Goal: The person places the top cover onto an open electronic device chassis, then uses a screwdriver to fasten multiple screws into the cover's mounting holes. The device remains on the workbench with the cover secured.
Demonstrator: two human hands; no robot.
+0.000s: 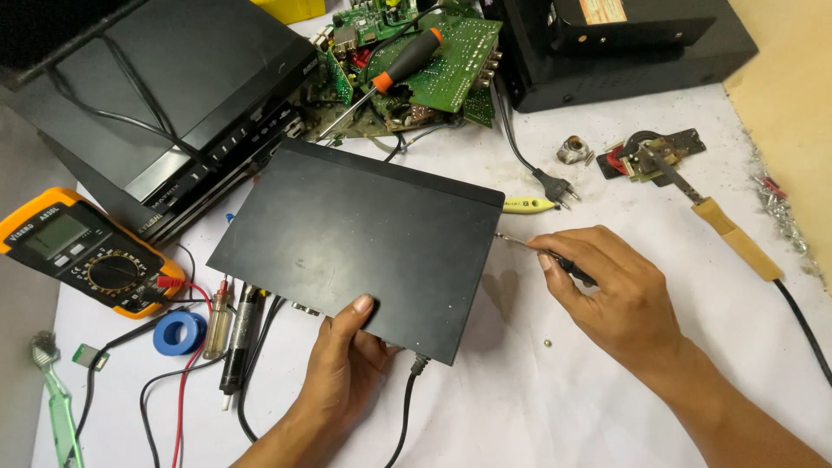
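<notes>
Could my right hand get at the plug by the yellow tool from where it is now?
Probably yes. The right hand holds a screwdriver, and only bare table lies between it and the plug.

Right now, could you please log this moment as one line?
left hand: steadies black box | right hand: small screwdriver, tip at box's right side

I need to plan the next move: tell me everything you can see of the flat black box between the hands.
The black box is a flat, matte, metal-looking rectangular case lying lid up on the white table, turned askew. The left hand grips its near edge, thumb on top. The right hand holds a small screwdriver at its right side. A black cable leaves its near corner.
</notes>
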